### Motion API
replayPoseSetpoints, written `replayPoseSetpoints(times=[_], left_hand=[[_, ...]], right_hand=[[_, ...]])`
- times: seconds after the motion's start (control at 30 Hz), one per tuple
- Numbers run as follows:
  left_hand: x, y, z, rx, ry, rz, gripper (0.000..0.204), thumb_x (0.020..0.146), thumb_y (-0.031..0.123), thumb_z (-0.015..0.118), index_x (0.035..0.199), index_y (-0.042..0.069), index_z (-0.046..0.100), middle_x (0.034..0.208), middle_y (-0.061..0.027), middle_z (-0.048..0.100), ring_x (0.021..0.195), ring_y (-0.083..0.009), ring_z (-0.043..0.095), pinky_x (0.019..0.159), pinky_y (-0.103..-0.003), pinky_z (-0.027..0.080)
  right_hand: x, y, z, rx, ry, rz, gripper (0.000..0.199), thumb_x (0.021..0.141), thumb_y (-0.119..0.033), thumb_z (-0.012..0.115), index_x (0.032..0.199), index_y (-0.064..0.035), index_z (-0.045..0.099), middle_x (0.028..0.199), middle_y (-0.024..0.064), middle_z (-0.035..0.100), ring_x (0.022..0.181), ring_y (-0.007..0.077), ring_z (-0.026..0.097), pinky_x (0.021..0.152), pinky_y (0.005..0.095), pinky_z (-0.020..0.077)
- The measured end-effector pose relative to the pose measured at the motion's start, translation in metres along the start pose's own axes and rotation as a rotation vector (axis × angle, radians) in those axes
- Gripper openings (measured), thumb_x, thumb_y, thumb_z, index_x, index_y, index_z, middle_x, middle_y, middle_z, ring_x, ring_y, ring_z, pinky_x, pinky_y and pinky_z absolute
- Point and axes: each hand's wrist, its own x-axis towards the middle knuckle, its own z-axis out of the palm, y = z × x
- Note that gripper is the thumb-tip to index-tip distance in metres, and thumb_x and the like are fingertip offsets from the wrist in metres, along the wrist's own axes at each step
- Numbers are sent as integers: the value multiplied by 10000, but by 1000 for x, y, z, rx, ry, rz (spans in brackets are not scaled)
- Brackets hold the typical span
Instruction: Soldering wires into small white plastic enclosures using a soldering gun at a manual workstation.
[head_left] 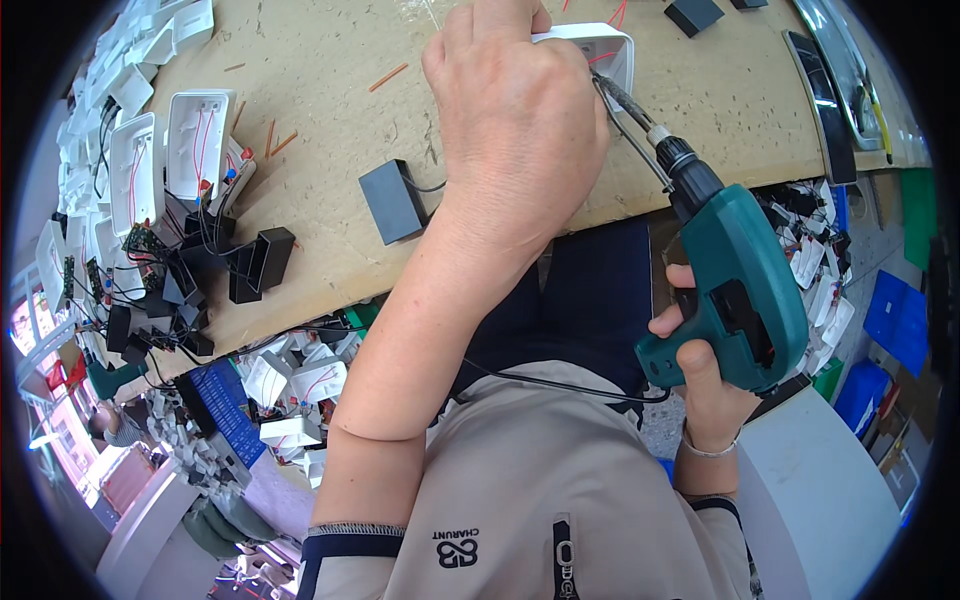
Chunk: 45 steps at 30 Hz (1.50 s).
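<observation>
Right-hand grip (pixel 712 378) wraps the handle of a green soldering gun (pixel 752 285), its tip at a white casing (pixel 624 60) on the tabletop (pixel 330 130), while the left-hand grip (pixel 520 125) covers the casing's left side, its fingertips hidden, its hold impossible to tell.

The right hand (pixel 718 405) is wrapped around the handle (pixel 660 360) of the green soldering gun (pixel 745 285), fingers (pixel 664 321) bent. The right wrist (pixel 710 442) lies below the gun, the bare right forearm (pixel 705 475) running down from it. The left hand (pixel 520 125) is just left of the gun's tip (pixel 605 84), back upward, knuckles bent, fingertips hidden. The bare left forearm (pixel 405 310) slants up toward that tip from the gun's lower left.
</observation>
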Motion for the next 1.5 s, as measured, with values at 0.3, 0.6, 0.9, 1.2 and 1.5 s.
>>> replayPoseSetpoints(times=[0.3,0.6,0.9,1.2,1.5], left_hand=[[10,9,-7,98,-275,-204,82,579,-12,590,627,-42,530,840,-161,484,784,-318,471,708,-405,367],[34,32,-25,188,-542,-387,83,585,-8,588,619,-33,517,838,-154,490,778,-315,474,691,-407,361],[14,25,-23,171,-534,-411,61,635,3,559,614,-42,595,907,-143,509,851,-270,472,778,-394,325],[27,33,-37,132,-614,-417,102,709,72,596,698,-18,641,1027,-172,511,955,-296,465,808,-434,300],[30,32,-44,112,-703,-346,123,730,143,638,826,85,688,1095,-132,510,1050,-298,455,903,-397,281]], right_hand=[[-11,-2,-4,-90,61,2,777,715,-435,696,1208,79,385,1023,216,574,679,158,608,543,218,494],[-10,-3,-11,25,100,-53,826,728,-470,656,1246,80,321,1048,251,554,670,165,612,520,215,501],[14,18,-22,489,-36,-13,758,810,-475,548,1323,4,263,1191,276,464,738,196,598,562,254,512],[51,18,-5,865,-187,26,732,828,-454,529,1381,-99,206,1314,322,297,974,280,579,703,325,536],[80,15,21,872,-302,62,769,814,-494,525,1372,-69,209,1351,317,232,1149,353,459,758,326,530]])
